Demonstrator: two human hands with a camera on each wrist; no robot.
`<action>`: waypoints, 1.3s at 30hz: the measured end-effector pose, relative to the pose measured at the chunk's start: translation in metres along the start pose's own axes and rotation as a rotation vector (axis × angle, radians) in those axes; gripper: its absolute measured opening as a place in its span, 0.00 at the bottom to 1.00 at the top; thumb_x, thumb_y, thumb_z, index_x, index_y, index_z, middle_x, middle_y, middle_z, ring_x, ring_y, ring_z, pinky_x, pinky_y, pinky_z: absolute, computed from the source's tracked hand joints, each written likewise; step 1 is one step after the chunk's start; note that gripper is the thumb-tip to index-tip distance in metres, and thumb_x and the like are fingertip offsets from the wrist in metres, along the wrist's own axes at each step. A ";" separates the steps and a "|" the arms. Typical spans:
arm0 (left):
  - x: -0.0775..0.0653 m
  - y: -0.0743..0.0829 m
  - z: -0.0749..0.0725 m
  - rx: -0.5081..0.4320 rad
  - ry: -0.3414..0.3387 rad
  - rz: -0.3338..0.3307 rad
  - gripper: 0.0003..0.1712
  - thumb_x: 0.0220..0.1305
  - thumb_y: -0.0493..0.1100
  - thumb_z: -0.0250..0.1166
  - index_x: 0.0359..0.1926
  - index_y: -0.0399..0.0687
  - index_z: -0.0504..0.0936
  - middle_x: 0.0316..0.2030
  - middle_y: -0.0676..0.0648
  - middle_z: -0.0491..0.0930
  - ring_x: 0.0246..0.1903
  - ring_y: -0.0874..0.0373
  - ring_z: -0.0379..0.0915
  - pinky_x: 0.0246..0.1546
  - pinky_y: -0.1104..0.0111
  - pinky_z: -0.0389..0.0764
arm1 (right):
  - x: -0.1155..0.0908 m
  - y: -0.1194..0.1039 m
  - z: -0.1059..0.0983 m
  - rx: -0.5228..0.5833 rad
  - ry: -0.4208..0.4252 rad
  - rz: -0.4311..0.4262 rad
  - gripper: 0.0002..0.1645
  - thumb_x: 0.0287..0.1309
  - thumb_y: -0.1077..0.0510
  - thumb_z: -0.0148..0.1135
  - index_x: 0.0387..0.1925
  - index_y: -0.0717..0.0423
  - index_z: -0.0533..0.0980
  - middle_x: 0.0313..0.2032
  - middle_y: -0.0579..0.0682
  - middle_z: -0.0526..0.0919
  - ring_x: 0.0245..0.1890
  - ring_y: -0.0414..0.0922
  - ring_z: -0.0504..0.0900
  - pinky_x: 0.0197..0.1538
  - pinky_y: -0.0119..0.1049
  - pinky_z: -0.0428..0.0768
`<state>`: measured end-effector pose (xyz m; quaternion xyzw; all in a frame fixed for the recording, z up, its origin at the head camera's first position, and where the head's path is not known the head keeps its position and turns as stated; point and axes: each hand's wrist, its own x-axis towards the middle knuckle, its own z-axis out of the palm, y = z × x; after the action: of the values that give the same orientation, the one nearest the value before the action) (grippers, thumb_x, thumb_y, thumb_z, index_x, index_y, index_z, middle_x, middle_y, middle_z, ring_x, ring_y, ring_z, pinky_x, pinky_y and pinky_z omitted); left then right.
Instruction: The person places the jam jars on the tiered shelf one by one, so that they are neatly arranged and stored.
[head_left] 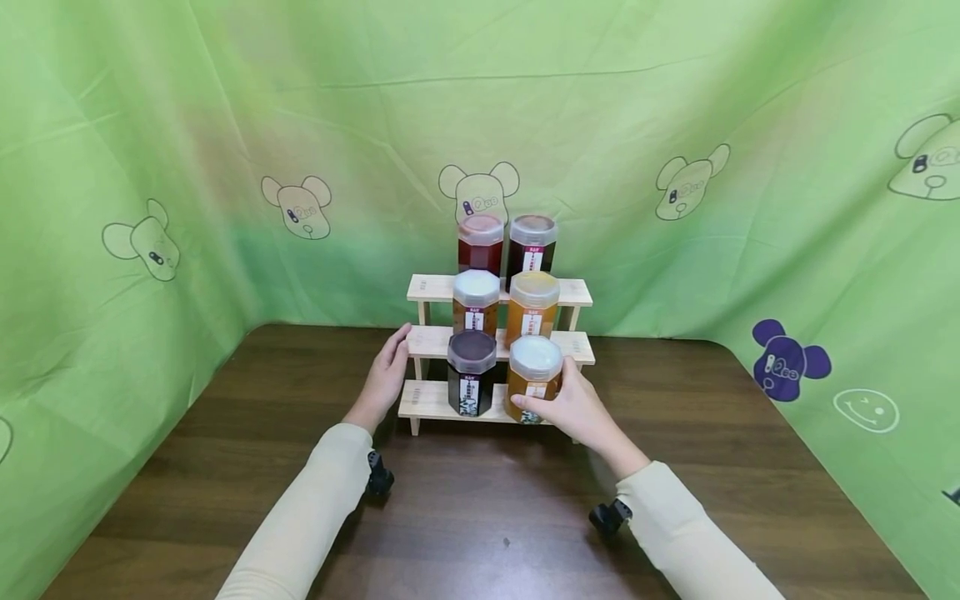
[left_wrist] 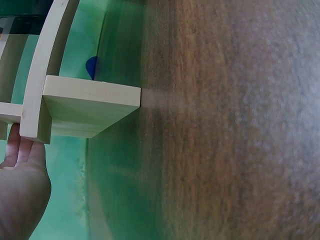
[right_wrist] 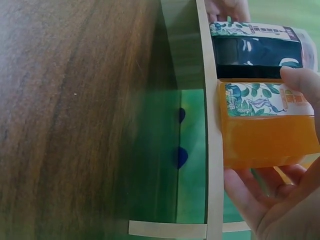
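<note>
A three-step wooden shelf (head_left: 431, 398) stands on the table, with two jars on each step. On the bottom step, my right hand (head_left: 573, 410) grips an orange jar (right_wrist: 270, 142) with a white lid, thumb in front and fingers round its right side. Left of it stands a dark jar (head_left: 471, 387). My left hand (head_left: 385, 379) touches the shelf's left side near the middle step, its fingers fairly straight. The middle step bears an amber jar (head_left: 475, 317) and a yellow-lidded jar (head_left: 531, 317). On top are a red jar (head_left: 480, 250) and a dark jar with a pink label (head_left: 532, 250).
The brown wooden table (head_left: 480, 517) extends around the shelf on both sides and in front. Behind and beside it hangs a green cloth (head_left: 360, 125) printed with cartoon bear heads. Small black devices (head_left: 380, 475) are strapped to both wrists.
</note>
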<state>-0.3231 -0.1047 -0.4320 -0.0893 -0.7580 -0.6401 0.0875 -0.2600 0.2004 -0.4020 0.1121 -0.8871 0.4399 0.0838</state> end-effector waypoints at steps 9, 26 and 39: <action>-0.009 0.022 -0.001 -0.009 -0.027 -0.002 0.27 0.82 0.42 0.43 0.76 0.40 0.59 0.75 0.40 0.58 0.73 0.46 0.51 0.73 0.53 0.54 | 0.002 0.002 0.002 -0.018 0.010 -0.014 0.49 0.49 0.45 0.79 0.62 0.64 0.62 0.56 0.63 0.76 0.56 0.57 0.77 0.55 0.53 0.77; 0.000 0.002 0.000 -0.025 -0.015 -0.006 0.28 0.82 0.44 0.43 0.77 0.42 0.59 0.75 0.42 0.57 0.73 0.47 0.52 0.73 0.54 0.54 | 0.005 0.001 0.003 -0.044 0.011 0.014 0.48 0.49 0.45 0.79 0.60 0.65 0.63 0.54 0.64 0.77 0.53 0.57 0.78 0.53 0.53 0.78; 0.000 0.001 0.000 -0.018 -0.011 -0.024 0.27 0.83 0.46 0.42 0.77 0.48 0.60 0.75 0.46 0.59 0.73 0.51 0.53 0.73 0.57 0.55 | 0.006 0.000 0.003 -0.058 0.012 0.032 0.49 0.47 0.42 0.80 0.59 0.66 0.64 0.53 0.63 0.78 0.51 0.55 0.79 0.48 0.49 0.79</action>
<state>-0.3225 -0.1042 -0.4312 -0.0849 -0.7536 -0.6476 0.0748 -0.2661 0.1974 -0.4025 0.0927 -0.9006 0.4160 0.0852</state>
